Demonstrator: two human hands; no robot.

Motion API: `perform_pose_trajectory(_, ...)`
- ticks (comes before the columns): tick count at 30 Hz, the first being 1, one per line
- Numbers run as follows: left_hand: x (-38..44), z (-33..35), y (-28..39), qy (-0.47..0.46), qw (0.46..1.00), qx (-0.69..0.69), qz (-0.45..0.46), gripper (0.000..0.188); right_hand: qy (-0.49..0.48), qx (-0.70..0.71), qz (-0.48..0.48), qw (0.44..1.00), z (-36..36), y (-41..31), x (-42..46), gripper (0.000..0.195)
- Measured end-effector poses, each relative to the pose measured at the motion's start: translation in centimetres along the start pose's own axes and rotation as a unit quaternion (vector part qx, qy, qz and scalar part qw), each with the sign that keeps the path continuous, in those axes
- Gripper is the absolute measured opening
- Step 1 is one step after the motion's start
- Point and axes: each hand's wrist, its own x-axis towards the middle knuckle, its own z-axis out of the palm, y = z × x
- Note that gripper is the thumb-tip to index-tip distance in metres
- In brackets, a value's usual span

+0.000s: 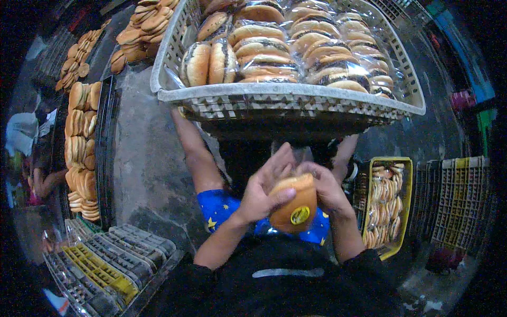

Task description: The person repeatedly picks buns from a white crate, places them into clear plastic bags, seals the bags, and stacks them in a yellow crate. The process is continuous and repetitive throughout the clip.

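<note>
A golden-brown bun (291,202) in a clear plastic bag with a round yellow sticker (300,215) is held over my lap. My left hand (259,194) grips its left side, thumb across the bun's face. At the bag's far end, the fingers of my right hand (326,186) pinch the plastic; they are slightly blurred. Just beyond my hands stands a white plastic crate (285,89). Bagged buns with dark filling (261,47) fill it in rows, and two of them (208,63) stand upright at its near left corner.
Unbagged buns (82,146) line a tray at left, with more piles (146,25) behind. A yellow crate (408,206) of buns sits at right beside stacked crates (455,202). More stacked crates (115,261) are at lower left. Another person's arm (47,184) shows at far left.
</note>
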Motion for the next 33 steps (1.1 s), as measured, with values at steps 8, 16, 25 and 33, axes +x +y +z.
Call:
perform_pose_trajectory(8, -0.2, -2.0, -0.9, -0.041, 0.997, 0.061, 0.008, 0.007, -0.029, -0.162, -0.227, 0.96, 0.8, -2.5, 0.0, 0.02)
perform_pose_trajectory(16, 1.5, -0.5, 0.2, -0.043, 0.953, 0.298, -0.038, 0.014, 0.054, -0.043, -0.18, 0.981, 1.6, -1.7, 0.2, 0.021)
perform_pose_trajectory(25, 1.5, -1.2, 0.9, -0.062, 0.891, 0.445, 0.064, 0.028, 0.07, -0.344, -0.269, 0.897, 1.3, -1.9, 0.8, 0.012)
perform_pose_trajectory(33, 3.6, -4.6, -2.0, -0.143, 0.796, 0.587, -0.043, 0.026, 0.108, -0.561, -0.25, 0.782, 2.0, 0.3, 0.4, 0.023)
